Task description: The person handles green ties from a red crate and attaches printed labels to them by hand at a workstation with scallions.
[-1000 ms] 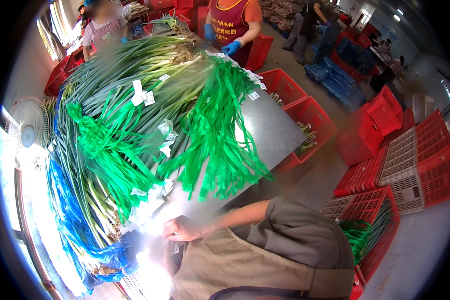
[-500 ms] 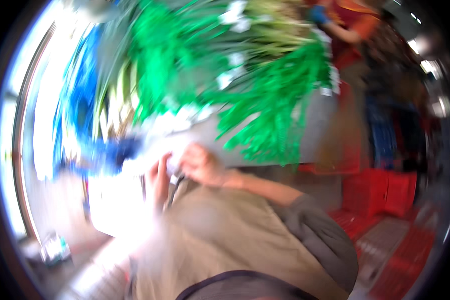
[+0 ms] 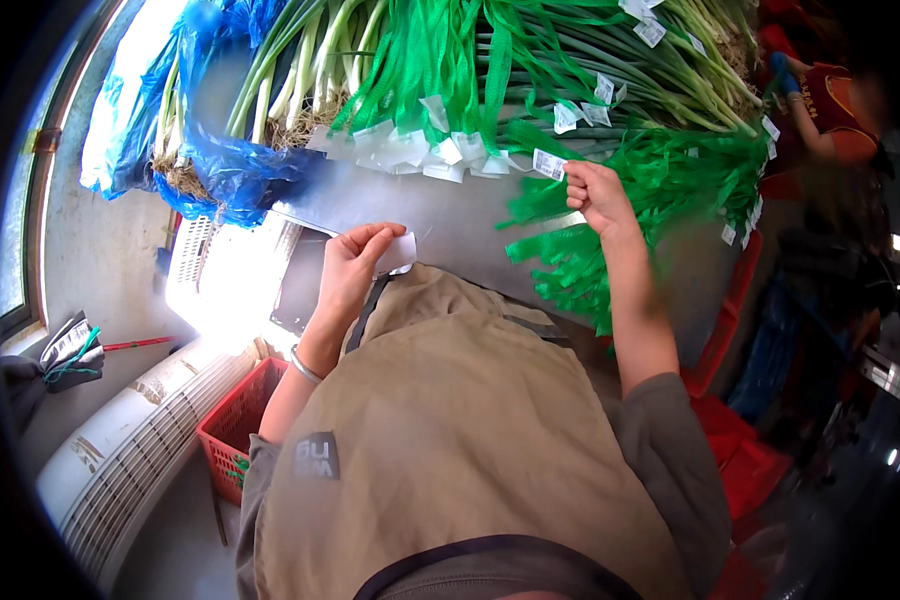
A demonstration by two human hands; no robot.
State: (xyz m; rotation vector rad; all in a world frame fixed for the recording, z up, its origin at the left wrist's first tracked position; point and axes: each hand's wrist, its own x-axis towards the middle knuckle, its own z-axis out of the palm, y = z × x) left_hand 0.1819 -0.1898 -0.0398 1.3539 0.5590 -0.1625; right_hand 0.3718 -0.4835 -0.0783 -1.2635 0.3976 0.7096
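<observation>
My left hand (image 3: pixel 350 265) is closed in a pinch on a small white label sheet (image 3: pixel 400 253), just in front of the apron. Farther off to the right, my right hand (image 3: pixel 598 195) pinches a printed white label (image 3: pixel 548 163) between thumb and fingers. That label is over the edge of the green mesh netting (image 3: pixel 650 185) lying on the metal table (image 3: pixel 450 222). I cannot tell whether it touches the netting. Between the hands and the scallions (image 3: pixel 610 75), more green mesh strips (image 3: pixel 425 60) with white labels (image 3: pixel 450 152) at their ends hang toward me.
Blue plastic bags (image 3: pixel 205 150) wrap scallions at the far left. A red basket (image 3: pixel 232 425) stands on the floor by a white slatted appliance (image 3: pixel 150 425). Red crates (image 3: pixel 735 455) are at the right, and another person (image 3: pixel 830 110) with a blue glove works at the far right.
My hands were close together before the apron; they are now apart. The right one has moved right and away, carrying a label. My view has shifted and become sharp.
</observation>
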